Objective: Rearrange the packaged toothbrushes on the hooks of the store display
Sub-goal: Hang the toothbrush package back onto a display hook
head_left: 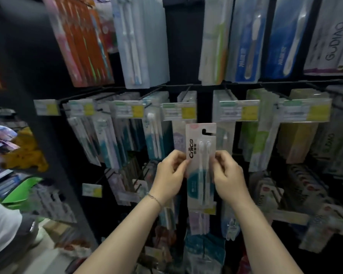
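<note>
I hold one packaged toothbrush pack upright in front of the display, a white card marked "Cnice" with two brushes and a teal lower part. My left hand pinches its left edge and my right hand pinches its right edge. The pack's hang hole is free of any hook. Behind it, rows of toothbrush packs hang on black hooks with price tags.
Taller packs hang in the top row, and blue ones to their right. More packs fill lower hooks at the right. A dark shelf post stands at the left, with another person's white sleeve at the lower left.
</note>
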